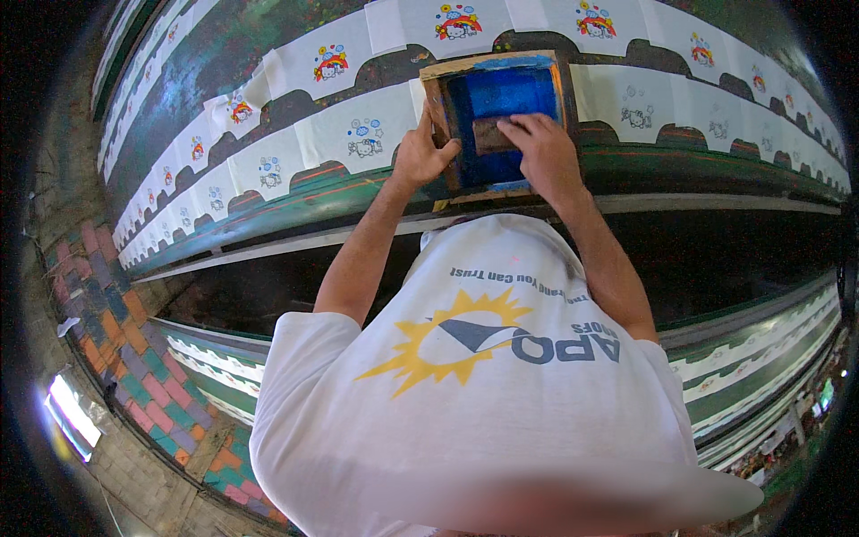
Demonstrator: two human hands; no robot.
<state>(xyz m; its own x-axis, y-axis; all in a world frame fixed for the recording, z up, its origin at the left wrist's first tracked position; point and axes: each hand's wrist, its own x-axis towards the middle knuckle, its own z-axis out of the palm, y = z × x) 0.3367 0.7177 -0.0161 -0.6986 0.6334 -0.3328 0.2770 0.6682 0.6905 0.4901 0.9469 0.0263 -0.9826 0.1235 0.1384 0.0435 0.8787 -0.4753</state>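
A wooden screen-printing frame [490,63] lies on the long green table, its mesh [501,91] covered with blue ink. My left hand [420,159] grips the frame's left side, thumb toward the inner edge and a finger stretched along the outside. Inside the frame, my right hand [548,154] holds a small brown squeegee [489,136] against the inked mesh. Part of the squeegee is covered by my right fingers. White cut fabric pieces [344,121] run out from both sides of the frame; whatever is under it is hidden.
Farther back, another row of white pieces [385,31] carries multicoloured cartoon prints; the near row right of the frame shows fainter dark outlines [637,116]. A pale rail [295,240] edges the green table [313,185]. Behind me stands another table with white strips [210,362]. Coloured paving [134,358] covers floor at left.
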